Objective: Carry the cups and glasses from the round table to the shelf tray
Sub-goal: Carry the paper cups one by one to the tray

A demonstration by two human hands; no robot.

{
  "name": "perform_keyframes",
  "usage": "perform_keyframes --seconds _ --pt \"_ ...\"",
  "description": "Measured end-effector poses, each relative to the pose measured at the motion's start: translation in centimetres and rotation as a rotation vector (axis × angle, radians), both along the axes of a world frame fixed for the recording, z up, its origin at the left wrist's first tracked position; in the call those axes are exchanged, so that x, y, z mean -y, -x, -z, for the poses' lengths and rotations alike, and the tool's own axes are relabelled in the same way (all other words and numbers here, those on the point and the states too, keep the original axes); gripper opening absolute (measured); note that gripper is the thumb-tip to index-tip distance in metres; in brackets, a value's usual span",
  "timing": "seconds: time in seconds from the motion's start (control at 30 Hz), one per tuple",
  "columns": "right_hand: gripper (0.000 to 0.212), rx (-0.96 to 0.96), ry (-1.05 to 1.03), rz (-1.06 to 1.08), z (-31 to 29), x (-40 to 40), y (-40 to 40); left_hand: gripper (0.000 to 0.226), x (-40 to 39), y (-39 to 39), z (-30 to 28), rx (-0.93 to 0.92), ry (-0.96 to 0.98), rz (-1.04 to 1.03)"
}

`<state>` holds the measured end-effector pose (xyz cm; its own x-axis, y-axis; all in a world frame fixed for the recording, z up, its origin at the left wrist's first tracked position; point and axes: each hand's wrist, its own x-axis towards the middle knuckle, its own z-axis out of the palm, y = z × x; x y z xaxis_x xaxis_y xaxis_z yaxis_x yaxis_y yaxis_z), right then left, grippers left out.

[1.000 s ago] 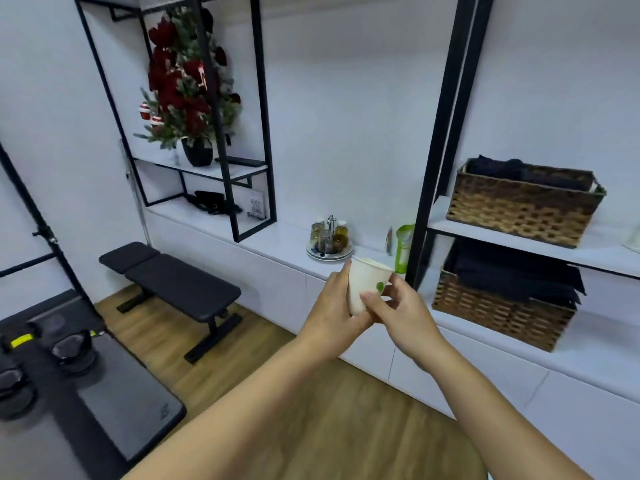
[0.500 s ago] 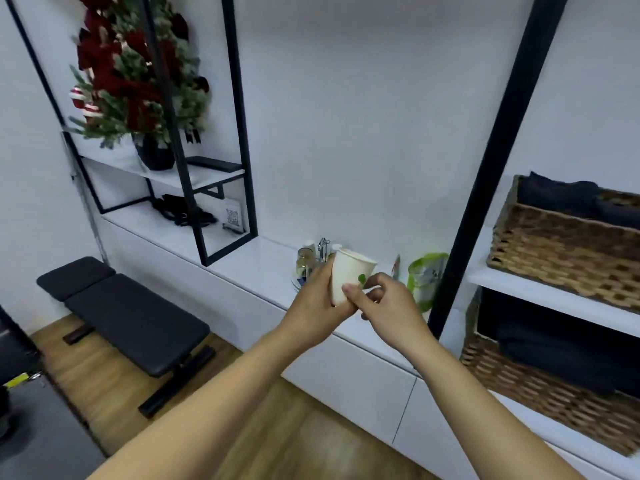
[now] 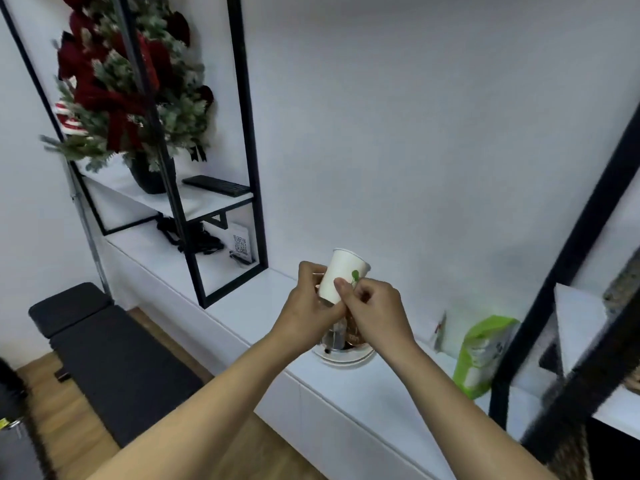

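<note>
White paper, with a small green mark on its side: that is the cup [image 3: 341, 277] we see from the head camera, tilted with its rim up and to the right, held in the air between both hands. The left hand [image 3: 310, 306] wraps it from the left, fingers curled round its far side; the right hand [image 3: 372, 311] pinches its lower near wall with thumb and bent fingers. The two hands meet under the cup (we cannot tell whether they hold anything else).

Just below them, on the white counter [image 3: 263, 310], sits the tray [image 3: 346, 355], a round white plate with small jars that the hands mostly hide. To the right of it stands a green bag [image 3: 483, 355], blurred, near a black post [image 3: 568, 265].

Far left, a black-framed shelf [image 3: 207, 202] carries a red-flowered tree [image 3: 128, 84] in a dark pot and a flat black remote [image 3: 216, 185]. Near left, on the wood floor, stands a black bench [image 3: 114, 362].
</note>
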<state>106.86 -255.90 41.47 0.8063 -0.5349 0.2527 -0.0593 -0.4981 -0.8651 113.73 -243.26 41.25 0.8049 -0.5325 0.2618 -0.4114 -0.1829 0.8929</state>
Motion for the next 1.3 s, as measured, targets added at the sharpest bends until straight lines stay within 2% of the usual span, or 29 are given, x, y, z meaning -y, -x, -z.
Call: perform_keyframes --seconds 0.2,0.3,0.43,0.5,0.6,0.67,0.87,1.0,1.3 --pt "0.04 0.051 0.048 0.047 -0.9 6.3 -10.6 0.04 6.3 -11.0 -1.0 0.078 -0.02 0.011" --pt "0.029 0.009 0.072 0.036 -1.1 9.1 -15.2 0.046 9.0 -15.4 -0.6 0.131 -0.035 -0.037" --pt "0.021 -0.033 0.062 0.004 0.4 11.4 -19.6 0.055 11.4 -19.6 0.9 0.099 -0.025 -0.07" --pt "0.023 -0.07 0.026 0.002 1.2 12.5 -21.7 0.054 12.6 -22.0 1.6 0.024 0.007 -0.064" --pt "0.044 -0.141 -0.035 0.015 2.3 13.8 -24.3 0.048 14.2 -25.3 2.9 0.006 -0.005 -0.024" --pt "0.05 -0.191 -0.043 0.029 3.4 14.9 -26.3 0.046 15.4 -27.8 3.8 -0.004 -0.024 0.029" --pt "0.036 -0.318 -0.071 0.08 7.2 18.2 -32.6 0.049 18.0 -35.0 6.9 0.034 -0.175 0.184" --pt "0.03 -0.448 0.006 0.117 10.1 19.7 -35.0 0.048 19.2 -38.6 10.1 -0.005 -0.273 0.289" --pt "0.032 -0.753 0.116 0.189 17.8 21.5 -36.5 0.052 23.1 -40.4 19.0 -0.099 -0.398 0.453"
